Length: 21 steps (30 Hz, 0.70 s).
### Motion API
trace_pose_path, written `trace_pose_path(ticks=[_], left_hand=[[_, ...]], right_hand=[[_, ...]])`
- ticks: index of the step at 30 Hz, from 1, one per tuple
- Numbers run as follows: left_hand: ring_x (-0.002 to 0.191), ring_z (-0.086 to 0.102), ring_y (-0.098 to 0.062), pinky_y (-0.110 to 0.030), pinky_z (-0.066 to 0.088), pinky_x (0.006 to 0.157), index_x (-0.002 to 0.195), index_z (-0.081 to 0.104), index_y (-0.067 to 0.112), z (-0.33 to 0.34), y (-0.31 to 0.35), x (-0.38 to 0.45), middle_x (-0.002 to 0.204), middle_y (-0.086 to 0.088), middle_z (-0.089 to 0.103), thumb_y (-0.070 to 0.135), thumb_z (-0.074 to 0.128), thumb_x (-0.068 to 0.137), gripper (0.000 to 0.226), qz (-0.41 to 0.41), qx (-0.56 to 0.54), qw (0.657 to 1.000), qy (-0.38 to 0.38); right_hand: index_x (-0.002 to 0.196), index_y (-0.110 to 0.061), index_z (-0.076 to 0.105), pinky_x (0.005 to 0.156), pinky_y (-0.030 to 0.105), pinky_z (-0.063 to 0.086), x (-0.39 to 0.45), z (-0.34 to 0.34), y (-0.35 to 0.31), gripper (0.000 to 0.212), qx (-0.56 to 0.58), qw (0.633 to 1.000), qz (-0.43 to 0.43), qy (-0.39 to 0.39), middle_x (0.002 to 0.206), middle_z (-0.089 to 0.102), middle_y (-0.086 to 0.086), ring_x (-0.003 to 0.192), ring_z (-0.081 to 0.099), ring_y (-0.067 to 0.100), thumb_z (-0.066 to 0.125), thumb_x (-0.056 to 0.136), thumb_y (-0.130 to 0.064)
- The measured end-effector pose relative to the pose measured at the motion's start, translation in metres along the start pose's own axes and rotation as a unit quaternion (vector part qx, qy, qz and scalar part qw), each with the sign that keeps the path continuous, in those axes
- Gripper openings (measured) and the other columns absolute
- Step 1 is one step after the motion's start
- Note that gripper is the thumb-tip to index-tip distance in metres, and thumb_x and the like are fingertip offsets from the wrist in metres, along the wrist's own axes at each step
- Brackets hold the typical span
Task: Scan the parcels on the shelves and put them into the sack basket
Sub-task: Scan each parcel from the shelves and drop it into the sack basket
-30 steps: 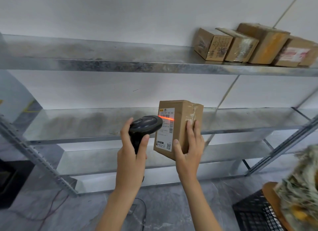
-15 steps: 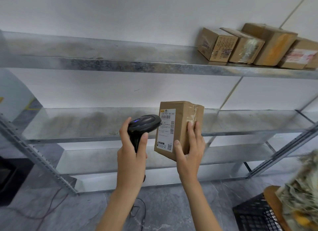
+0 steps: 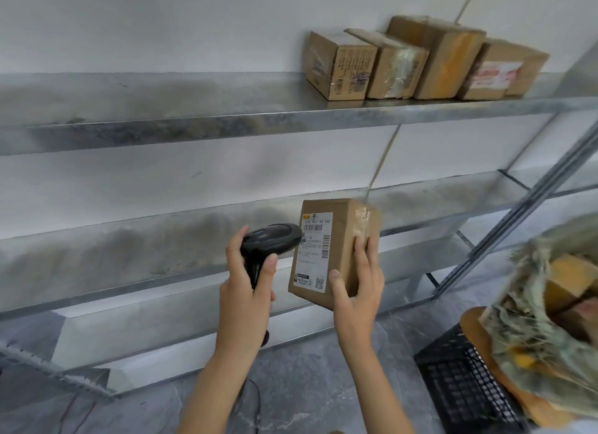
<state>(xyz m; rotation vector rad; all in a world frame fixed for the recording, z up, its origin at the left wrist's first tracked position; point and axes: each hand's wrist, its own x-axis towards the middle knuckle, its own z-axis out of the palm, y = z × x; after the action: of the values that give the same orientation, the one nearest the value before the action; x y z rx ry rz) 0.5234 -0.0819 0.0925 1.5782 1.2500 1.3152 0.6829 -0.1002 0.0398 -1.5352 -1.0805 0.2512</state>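
The parcel [image 3: 333,252] is being gripped upright by the right hand [image 3: 356,291] in front of the middle shelf [image 3: 129,249], while the scanner [image 3: 270,242] is being clutched by the left hand [image 3: 247,288]. Probably best if it's being kept label-forward until scanned, then dropped in the sack basket [image 3: 547,323].

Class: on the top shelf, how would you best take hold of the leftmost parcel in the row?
Probably grip the leftmost parcel across its free left side and top, coming from the front-left: its right side sits close against the next parcel, leaving fingers no room.

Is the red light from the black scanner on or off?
Off: no red line shows on the white label of the brown cardboard parcel beside the black handheld scanner.
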Motion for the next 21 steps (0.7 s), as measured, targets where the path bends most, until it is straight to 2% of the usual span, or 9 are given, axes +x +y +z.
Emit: trace_pose_path(ticks=[4, 7, 10, 13, 15, 19, 21], left_hand=[[0.059, 0.063, -0.01, -0.026, 0.056, 0.06, 0.137, 0.027, 0.057, 0.055, 0.01, 0.03, 0.102, 0.0, 0.067, 0.059, 0.047, 0.088, 0.053, 0.015, -0.01, 0.998, -0.064], [0.059, 0.063, -0.012, -0.021, 0.054, 0.059, 0.133, 0.028, 0.062, 0.108, 0.024, 0.049, 0.102, 0.001, 0.067, 0.052, 0.05, 0.094, 0.045, 0.031, -0.023, 0.994, -0.106], [0.059, 0.065, -0.013, -0.02, 0.053, 0.058, 0.133, 0.029, 0.059, 0.164, 0.034, 0.059, 0.102, 0.001, 0.067, 0.043, 0.052, 0.1, 0.043, 0.054, -0.02, 0.987, -0.152], [0.058, 0.066, -0.012, -0.033, 0.058, 0.063, 0.13, 0.031, 0.06, 0.219, 0.043, 0.06, 0.091, 0.014, 0.068, 0.04, 0.052, 0.102, 0.04, 0.065, -0.023, 0.975, -0.211], [0.059, 0.067, -0.013, -0.036, 0.06, 0.063, 0.129, 0.033, 0.06, 0.254, 0.047, 0.057, 0.089, 0.021, 0.067, 0.038, 0.053, 0.102, 0.04, 0.066, -0.038, 0.966, -0.249], [0.057, 0.067, -0.016, -0.024, 0.054, 0.055, 0.126, 0.037, 0.064, 0.32, 0.057, 0.043, 0.087, 0.008, 0.069, 0.038, 0.055, 0.1, 0.041, 0.061, -0.095, 0.952, -0.285], [0.057, 0.067, -0.015, -0.019, 0.053, 0.055, 0.129, 0.037, 0.061, 0.352, 0.062, 0.035, 0.089, 0.004, 0.069, 0.039, 0.055, 0.099, 0.041, 0.057, -0.11, 0.942, -0.313]], right_hand=[[0.148, -0.057, 0.029, 0.102, 0.017, 0.021, 0.022, -0.042, 0.023, 0.07, -0.016, 0.997, 0.036, 0.059, 0.162, 0.018, -0.027, 0.13, 0.024, -0.012, 0.05, 0.082, -0.046], [0.145, -0.059, 0.029, 0.104, 0.021, 0.021, 0.042, -0.085, 0.041, 0.069, -0.029, 0.991, 0.074, 0.108, 0.161, 0.018, -0.029, 0.13, 0.022, -0.014, 0.051, 0.082, -0.046], [0.145, -0.058, 0.03, 0.109, 0.029, 0.023, 0.061, -0.129, 0.059, 0.07, -0.032, 0.981, 0.11, 0.157, 0.161, 0.018, -0.029, 0.132, 0.023, -0.01, 0.056, 0.084, -0.036], [0.148, -0.053, 0.033, 0.107, 0.028, 0.023, 0.077, -0.167, 0.077, 0.07, -0.037, 0.97, 0.123, 0.204, 0.16, 0.018, -0.031, 0.132, 0.022, -0.014, 0.057, 0.085, -0.033], [0.149, -0.051, 0.034, 0.105, 0.024, 0.022, 0.083, -0.19, 0.089, 0.07, -0.042, 0.964, 0.132, 0.225, 0.16, 0.018, -0.032, 0.13, 0.021, -0.018, 0.057, 0.085, -0.034], [0.148, -0.055, 0.031, 0.1, 0.015, 0.021, 0.086, -0.239, 0.115, 0.071, -0.077, 0.952, 0.143, 0.258, 0.16, 0.017, -0.033, 0.129, 0.022, -0.019, 0.056, 0.084, -0.037], [0.148, -0.057, 0.031, 0.1, 0.018, 0.023, 0.088, -0.263, 0.129, 0.07, -0.093, 0.943, 0.158, 0.279, 0.159, 0.016, -0.035, 0.13, 0.021, -0.018, 0.055, 0.084, -0.039]])
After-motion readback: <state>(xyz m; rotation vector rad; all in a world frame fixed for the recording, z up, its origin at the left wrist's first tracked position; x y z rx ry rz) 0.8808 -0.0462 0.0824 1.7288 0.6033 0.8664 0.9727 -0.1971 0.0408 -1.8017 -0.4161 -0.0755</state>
